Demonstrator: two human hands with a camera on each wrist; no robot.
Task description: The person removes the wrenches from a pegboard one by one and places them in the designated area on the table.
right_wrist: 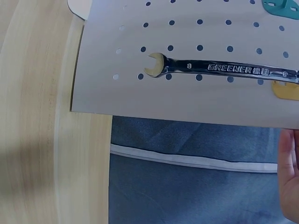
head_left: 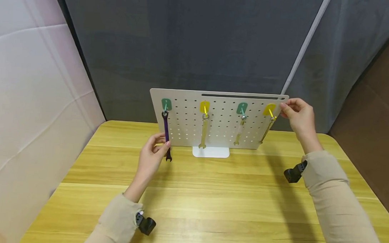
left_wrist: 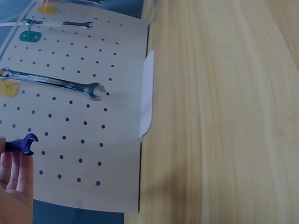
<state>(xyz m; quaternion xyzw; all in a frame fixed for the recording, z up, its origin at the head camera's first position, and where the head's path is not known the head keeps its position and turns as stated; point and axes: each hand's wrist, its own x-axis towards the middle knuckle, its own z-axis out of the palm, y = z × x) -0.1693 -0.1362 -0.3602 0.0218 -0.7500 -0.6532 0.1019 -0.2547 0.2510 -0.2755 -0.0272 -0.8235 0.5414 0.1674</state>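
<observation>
My left hand (head_left: 151,154) pinches the lower shaft of a purple combination wrench (head_left: 166,127), whose top ring hangs at the left green hook (head_left: 166,104). In the left wrist view, the purple wrench's open end (left_wrist: 24,144) sticks out past the fingers. The white pegboard (head_left: 188,126) stands upright on the table. At its upper right corner, my right hand (head_left: 300,116) grips the edge between thumb and fingers. Silver wrenches hang on the other hooks: one in the middle (head_left: 204,132), another further right (head_left: 238,132), and one near the right edge (right_wrist: 224,68).
A white base plate (head_left: 211,152) juts forward under the pegboard on the wooden table (head_left: 191,207). Behind stands a dark grey curtain (head_left: 184,46). A pale cloth wall (head_left: 37,94) borders the left side, a brown one (head_left: 372,106) the right.
</observation>
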